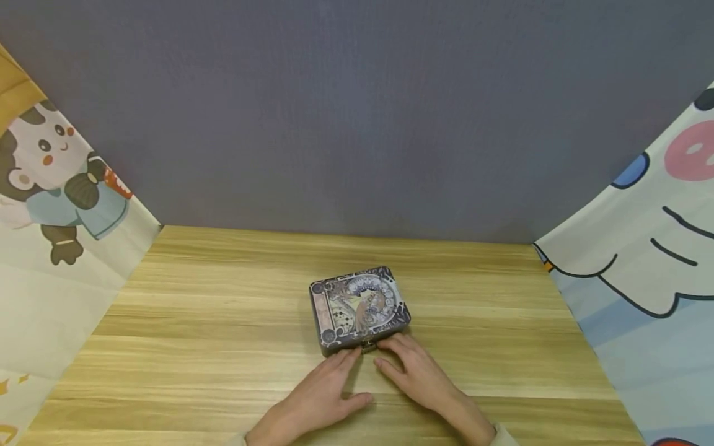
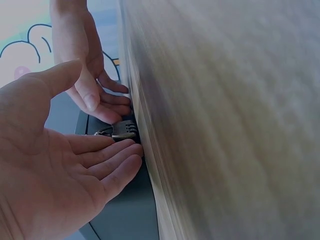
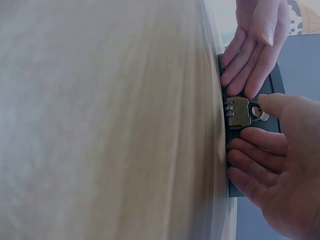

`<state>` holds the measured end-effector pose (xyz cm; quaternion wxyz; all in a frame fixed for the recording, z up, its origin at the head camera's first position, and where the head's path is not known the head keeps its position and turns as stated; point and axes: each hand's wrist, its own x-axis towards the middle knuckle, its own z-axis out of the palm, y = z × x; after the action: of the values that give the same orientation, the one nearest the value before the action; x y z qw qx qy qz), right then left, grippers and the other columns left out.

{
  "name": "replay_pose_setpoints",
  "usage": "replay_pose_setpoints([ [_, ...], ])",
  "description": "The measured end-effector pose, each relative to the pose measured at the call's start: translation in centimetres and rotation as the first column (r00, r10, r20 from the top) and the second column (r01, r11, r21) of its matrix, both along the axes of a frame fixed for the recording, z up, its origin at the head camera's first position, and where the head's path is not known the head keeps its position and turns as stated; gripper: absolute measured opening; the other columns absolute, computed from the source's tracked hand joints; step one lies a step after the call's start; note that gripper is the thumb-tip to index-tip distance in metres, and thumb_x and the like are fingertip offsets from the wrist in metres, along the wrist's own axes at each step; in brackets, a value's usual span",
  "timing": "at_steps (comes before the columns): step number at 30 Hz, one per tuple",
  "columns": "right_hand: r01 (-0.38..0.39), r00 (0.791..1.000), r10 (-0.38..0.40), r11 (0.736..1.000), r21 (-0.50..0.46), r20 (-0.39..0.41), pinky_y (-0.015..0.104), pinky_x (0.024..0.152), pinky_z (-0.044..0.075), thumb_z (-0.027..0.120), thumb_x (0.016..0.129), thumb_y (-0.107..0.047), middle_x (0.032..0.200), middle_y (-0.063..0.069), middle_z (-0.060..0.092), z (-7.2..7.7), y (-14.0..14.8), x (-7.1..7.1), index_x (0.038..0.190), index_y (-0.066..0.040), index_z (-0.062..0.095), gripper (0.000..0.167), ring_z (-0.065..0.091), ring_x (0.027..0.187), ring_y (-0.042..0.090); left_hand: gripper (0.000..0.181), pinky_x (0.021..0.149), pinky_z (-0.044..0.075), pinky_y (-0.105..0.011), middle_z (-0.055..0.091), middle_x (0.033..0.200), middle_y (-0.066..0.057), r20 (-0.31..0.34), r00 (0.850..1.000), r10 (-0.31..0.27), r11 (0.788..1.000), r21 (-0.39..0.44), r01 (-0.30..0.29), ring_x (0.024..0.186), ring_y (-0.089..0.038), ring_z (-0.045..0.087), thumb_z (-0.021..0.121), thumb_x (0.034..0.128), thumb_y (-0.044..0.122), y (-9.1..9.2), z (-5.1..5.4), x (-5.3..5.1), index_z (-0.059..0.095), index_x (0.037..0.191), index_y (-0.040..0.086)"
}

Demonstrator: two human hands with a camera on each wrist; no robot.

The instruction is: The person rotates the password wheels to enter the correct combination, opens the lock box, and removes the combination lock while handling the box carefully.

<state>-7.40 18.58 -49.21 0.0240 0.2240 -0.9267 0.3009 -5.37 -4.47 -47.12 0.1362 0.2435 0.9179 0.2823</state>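
Note:
A dark rectangular box [image 1: 341, 310] with an ornate printed lid lies closed on the table, turned at a slight angle. From the clasp on its front side hangs a small bronze-coloured combination padlock [image 3: 238, 113] with several number dials. My left hand [image 1: 320, 393] rests to the left of the padlock, its fingers nearly straight against the front of the box and the thumb held apart. On the other side is my right hand [image 1: 421, 378], fingers slightly bent beside the padlock [image 2: 124, 129]. In the right wrist view its thumb is near the shackle; contact is hard to tell.
The wood-grain table [image 1: 212, 322] spreads around the box. A grey panel [image 1: 346, 124] stands along its back edge. Cartoon-printed sheets flank it, one on the left [image 1: 67, 297] and one on the right [image 1: 630, 266].

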Motion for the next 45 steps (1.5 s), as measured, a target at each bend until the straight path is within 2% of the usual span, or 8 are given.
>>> replay_pose_setpoints([
  [25,-0.007,1.000,0.008,0.999,-0.037,0.029,0.051,0.106,0.051,0.065,0.102,-0.037,0.121,0.000,0.069,0.07,-0.08,-0.20,0.119,-0.013,0.069,0.029,0.063,0.121,0.025,0.089,0.117,0.039,-0.056,0.044,0.158,-0.021,0.038,0.999,-0.002,1.000,0.018,0.001,0.145,-0.039,0.043,0.068,0.0920,0.059,-0.04,0.10,-0.14,0.042,0.154,0.001],
  [31,-0.005,0.999,0.007,0.999,-0.052,0.042,0.047,0.101,0.054,0.064,0.102,-0.038,0.116,-0.003,0.068,0.00,-0.10,-0.17,0.116,-0.015,0.068,0.027,0.064,0.114,0.020,0.090,0.116,0.040,-0.056,0.045,0.158,-0.020,0.050,0.999,0.005,0.999,0.036,-0.006,0.144,-0.038,0.045,0.069,0.0916,0.059,-0.01,0.07,-0.22,0.042,0.154,0.000],
  [39,0.007,0.997,-0.001,0.997,-0.077,0.077,0.043,0.095,0.056,0.064,0.102,-0.039,0.113,-0.003,0.067,-0.01,-0.13,-0.14,0.114,-0.015,0.068,0.027,0.065,0.109,0.018,0.088,0.115,0.043,-0.054,0.049,0.154,-0.017,0.037,0.999,0.015,0.998,0.056,-0.018,0.139,-0.036,0.050,0.069,0.0916,0.059,0.14,-0.01,-0.43,0.044,0.152,0.000],
  [45,-0.007,0.996,0.020,0.990,-0.138,0.091,0.033,0.085,0.058,0.067,0.101,-0.033,0.104,-0.004,0.066,-0.20,-0.02,-0.24,0.112,-0.011,0.067,0.024,0.064,0.095,0.012,0.086,0.113,0.044,-0.054,0.053,0.151,-0.015,0.049,0.999,0.025,0.996,0.087,-0.029,0.136,-0.035,0.052,0.069,0.0922,0.058,0.18,0.16,-0.43,0.046,0.152,0.000],
])
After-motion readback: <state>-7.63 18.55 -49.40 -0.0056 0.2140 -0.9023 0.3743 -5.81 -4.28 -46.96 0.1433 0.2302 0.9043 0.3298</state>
